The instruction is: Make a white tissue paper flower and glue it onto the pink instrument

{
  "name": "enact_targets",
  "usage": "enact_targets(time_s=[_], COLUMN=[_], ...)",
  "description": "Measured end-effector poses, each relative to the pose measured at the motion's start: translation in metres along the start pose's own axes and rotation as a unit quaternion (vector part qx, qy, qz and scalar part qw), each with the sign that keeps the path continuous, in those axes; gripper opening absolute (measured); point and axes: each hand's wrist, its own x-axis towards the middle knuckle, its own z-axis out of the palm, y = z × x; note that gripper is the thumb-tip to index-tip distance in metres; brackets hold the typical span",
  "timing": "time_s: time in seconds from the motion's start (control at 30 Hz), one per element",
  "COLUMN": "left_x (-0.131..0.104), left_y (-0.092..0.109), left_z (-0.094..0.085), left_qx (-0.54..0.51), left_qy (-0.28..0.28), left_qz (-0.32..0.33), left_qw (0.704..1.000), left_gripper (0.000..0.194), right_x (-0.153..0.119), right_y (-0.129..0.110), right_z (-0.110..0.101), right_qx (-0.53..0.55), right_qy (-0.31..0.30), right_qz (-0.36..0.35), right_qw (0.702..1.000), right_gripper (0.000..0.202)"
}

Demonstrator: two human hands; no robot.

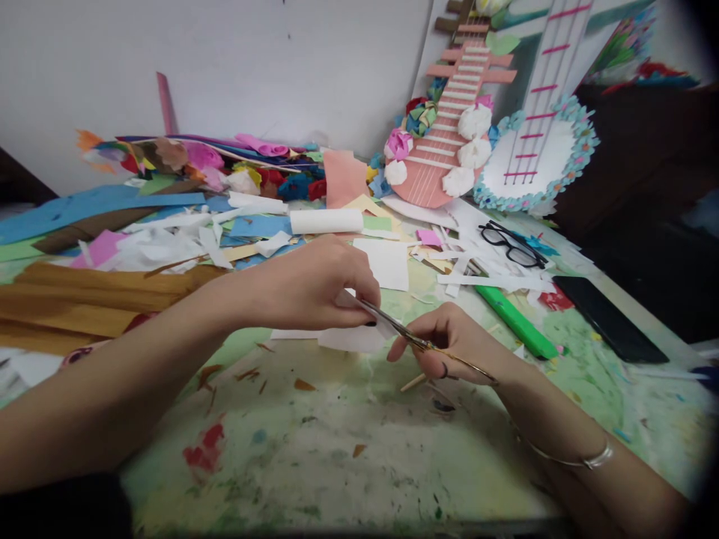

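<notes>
My left hand (320, 284) pinches a piece of white paper (359, 338) above the table, in the middle of the head view. From the right, my right hand (449, 346) is closed on a pair of scissors (407, 333). The scissor blades point up and left, and their tips reach the paper beside my left fingers. Whether the blades are apart is hard to make out. A flat white sheet (292, 334) shows just behind the held paper.
A green utility knife (514, 320), black phone (611, 318) and glasses (512, 244) lie right. Brown crepe paper (84, 299) and white scraps (162, 251) spread left. Behind stand a pink paper lute (432, 153) and a white one (531, 161). A white paper roll (326, 221) lies mid-table.
</notes>
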Motion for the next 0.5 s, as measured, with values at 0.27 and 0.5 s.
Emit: enact_targets(time_s=[0.27,0.5], left_x=[0.0031,0.0045], left_y=[0.0031,0.0019], left_z=[0.0075,0.0096], left_qx=[-0.002,-0.014], left_qy=[-0.014,-0.014], left_qz=[0.003,-0.006], left_qw=[1.000,1.000], left_gripper=[0.013,0.011], right_x=[-0.0002,0.0009], right_y=[0.0059,0.0079], right_z=[0.0030,0.0009], right_qx=[0.043,0.037], right_qy=[-0.025,-0.025], right_qz=[-0.002,-0.010], right_qw=[0.999,0.999], right_gripper=[0.058,0.053])
